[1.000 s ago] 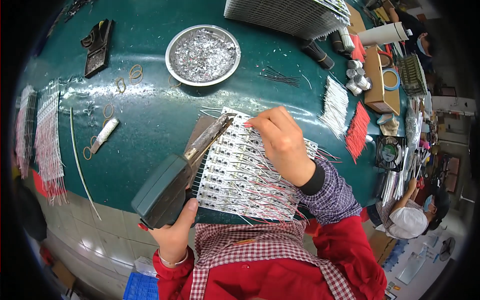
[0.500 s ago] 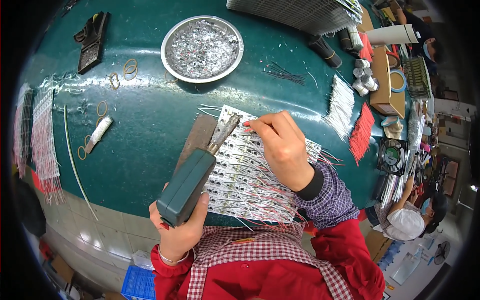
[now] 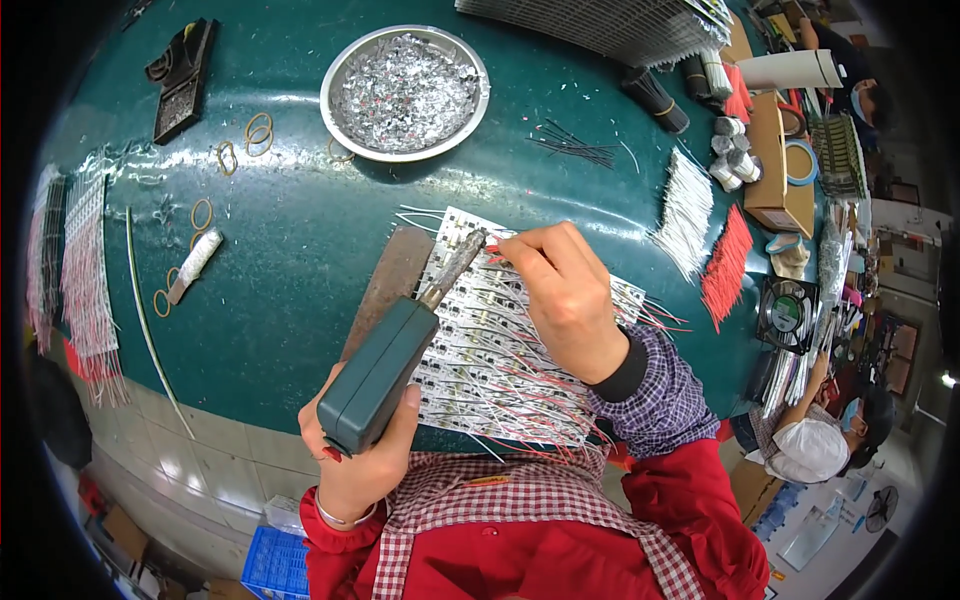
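The soldering iron [image 3: 395,350] has a chunky dark teal-green handle and a grey metal barrel, angled up and to the right, tip down at the upper edge of the LED strips [image 3: 500,350]. Those are white narrow boards laid side by side in a flat slanted sheet on the green table, with thin red and white wires trailing off them.

Red top, checked apron, purple plaid sleeve cover, wrist bangle, red nails.

We can't see the iron tip's [image 3: 482,240] contact point; it's too small. The right hand [image 3: 565,295] hides the strips [image 3: 480,350] beneath it.
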`<action>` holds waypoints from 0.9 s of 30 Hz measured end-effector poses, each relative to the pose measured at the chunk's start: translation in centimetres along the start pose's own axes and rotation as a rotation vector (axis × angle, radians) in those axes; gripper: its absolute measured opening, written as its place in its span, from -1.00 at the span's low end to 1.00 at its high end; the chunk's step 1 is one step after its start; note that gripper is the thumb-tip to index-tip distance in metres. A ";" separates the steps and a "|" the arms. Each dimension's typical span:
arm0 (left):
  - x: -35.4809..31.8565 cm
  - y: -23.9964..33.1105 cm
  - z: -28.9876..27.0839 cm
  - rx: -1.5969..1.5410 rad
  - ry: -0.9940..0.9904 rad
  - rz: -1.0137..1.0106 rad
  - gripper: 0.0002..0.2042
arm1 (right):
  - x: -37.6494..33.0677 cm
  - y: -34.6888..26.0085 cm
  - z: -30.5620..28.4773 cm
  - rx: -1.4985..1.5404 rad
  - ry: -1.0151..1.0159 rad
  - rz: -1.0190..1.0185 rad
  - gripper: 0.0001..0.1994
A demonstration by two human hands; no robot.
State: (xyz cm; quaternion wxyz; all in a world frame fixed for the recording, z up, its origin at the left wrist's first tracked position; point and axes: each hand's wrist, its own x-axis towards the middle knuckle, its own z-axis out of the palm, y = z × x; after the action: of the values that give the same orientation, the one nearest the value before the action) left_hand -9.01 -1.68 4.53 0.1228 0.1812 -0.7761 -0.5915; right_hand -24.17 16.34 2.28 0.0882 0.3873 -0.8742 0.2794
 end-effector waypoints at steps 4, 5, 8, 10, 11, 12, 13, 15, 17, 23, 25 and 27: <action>0.1 0.2 -0.2 -0.002 -0.014 -0.014 -0.86 | 0.0 0.3 -0.4 0.018 -0.036 -0.047 -0.72; 0.1 0.3 -0.2 0.001 -0.024 -0.025 -0.87 | 0.1 0.2 -0.4 0.019 -0.036 -0.048 -0.72; 0.2 0.2 0.0 -0.006 -0.016 -0.009 -0.87 | 0.1 0.3 -0.5 0.026 -0.038 -0.051 -0.71; 0.2 0.2 -0.1 -0.001 -0.021 -0.008 -0.86 | 0.1 0.4 -0.5 0.024 -0.050 -0.055 -0.71; 0.3 0.2 -0.1 0.004 -0.027 -0.005 -0.86 | 0.1 0.3 -0.5 0.024 -0.050 -0.054 -0.71; 0.3 0.2 -0.1 0.004 -0.027 -0.005 -0.86 | 0.1 0.1 -0.4 0.027 -0.032 -0.028 -0.70; 0.3 0.2 -0.2 0.000 -0.034 -0.006 -0.86 | 0.1 0.0 -0.3 0.030 -0.015 -0.002 -0.67; 0.3 0.2 -0.3 -0.004 -0.040 -0.007 -0.86 | 0.1 0.0 -0.3 0.025 -0.018 -0.003 -0.67; 0.3 0.3 -0.4 0.035 -0.052 -0.007 -0.85 | 0.1 0.0 -0.3 0.021 -0.021 -0.005 -0.67; -0.7 0.0 -0.5 0.032 0.045 -0.033 -0.83 | 0.0 0.3 -0.5 0.010 -0.062 -0.055 -0.71; -1.0 -0.3 -0.7 0.067 0.048 -0.004 -0.82 | 0.0 0.2 -0.4 0.003 -0.062 -0.045 -0.72; -1.1 -0.3 -0.8 0.102 0.051 0.025 -0.81 | 0.0 0.0 -0.4 -0.001 -0.043 -0.027 -0.69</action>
State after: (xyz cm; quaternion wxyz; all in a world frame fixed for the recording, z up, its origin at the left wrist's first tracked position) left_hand -7.66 -1.99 4.53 0.1406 0.1927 -0.8039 -0.5448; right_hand -24.19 16.50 2.63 0.0734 0.4050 -0.8707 0.2693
